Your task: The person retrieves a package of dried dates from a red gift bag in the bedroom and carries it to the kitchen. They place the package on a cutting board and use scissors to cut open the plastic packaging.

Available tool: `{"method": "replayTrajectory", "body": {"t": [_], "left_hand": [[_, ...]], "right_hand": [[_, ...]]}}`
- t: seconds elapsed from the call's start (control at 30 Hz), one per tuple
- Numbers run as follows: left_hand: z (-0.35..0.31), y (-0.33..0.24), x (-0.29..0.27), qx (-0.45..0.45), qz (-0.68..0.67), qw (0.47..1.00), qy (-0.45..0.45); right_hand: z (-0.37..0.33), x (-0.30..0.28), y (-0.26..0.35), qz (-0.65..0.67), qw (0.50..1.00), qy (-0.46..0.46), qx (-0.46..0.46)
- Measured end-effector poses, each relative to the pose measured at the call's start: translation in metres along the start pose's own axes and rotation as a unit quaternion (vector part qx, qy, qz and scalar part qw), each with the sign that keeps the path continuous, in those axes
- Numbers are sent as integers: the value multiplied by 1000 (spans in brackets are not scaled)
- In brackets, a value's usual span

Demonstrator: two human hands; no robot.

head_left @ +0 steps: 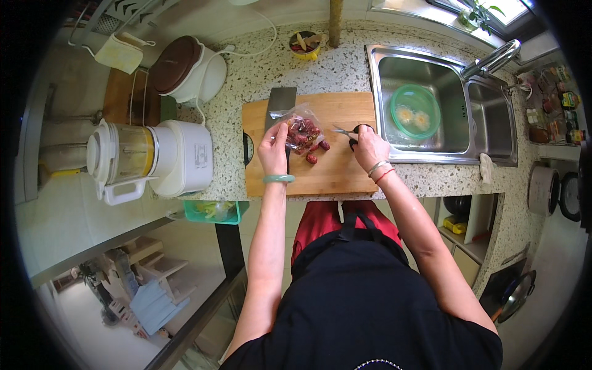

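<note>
A clear plastic bag of dried red dates (302,131) is gripped at its left side by my left hand (273,149), over the wooden cutting board (336,176). A few loose dates (311,158) lie on the board just below the bag. My right hand (372,148) is closed around the dark handles of a pair of scissors (344,131), whose blades point left toward the bag with a gap between. Partly hidden under the bag and my left hand is a cleaver (282,100), its broad metal blade showing at the board's far edge.
Right of the board is a double steel sink (453,68) with a green bowl (415,111) holding two pale round pieces in water. A white blender (151,157) and a white cooker with a brown lid (185,68) stand left. A small yellow bowl (306,46) sits behind.
</note>
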State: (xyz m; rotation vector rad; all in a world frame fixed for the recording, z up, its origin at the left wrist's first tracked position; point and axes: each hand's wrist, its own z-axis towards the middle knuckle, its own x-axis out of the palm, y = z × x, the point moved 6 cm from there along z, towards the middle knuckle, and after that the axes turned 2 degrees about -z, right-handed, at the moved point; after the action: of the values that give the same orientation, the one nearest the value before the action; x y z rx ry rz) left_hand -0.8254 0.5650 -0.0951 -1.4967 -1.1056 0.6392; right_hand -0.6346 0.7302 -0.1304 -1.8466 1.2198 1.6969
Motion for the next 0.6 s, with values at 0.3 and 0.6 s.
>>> {"method": "replayTrajectory", "body": {"t": [0.3,0.6], "left_hand": [[-16,10,-5,-95,-48,994,-11],[-29,15,6,-135,-59,989,10]], "right_hand": [[27,16,11,-238,963,109,-58],[43,16,19,-199,980,8,-25]]}}
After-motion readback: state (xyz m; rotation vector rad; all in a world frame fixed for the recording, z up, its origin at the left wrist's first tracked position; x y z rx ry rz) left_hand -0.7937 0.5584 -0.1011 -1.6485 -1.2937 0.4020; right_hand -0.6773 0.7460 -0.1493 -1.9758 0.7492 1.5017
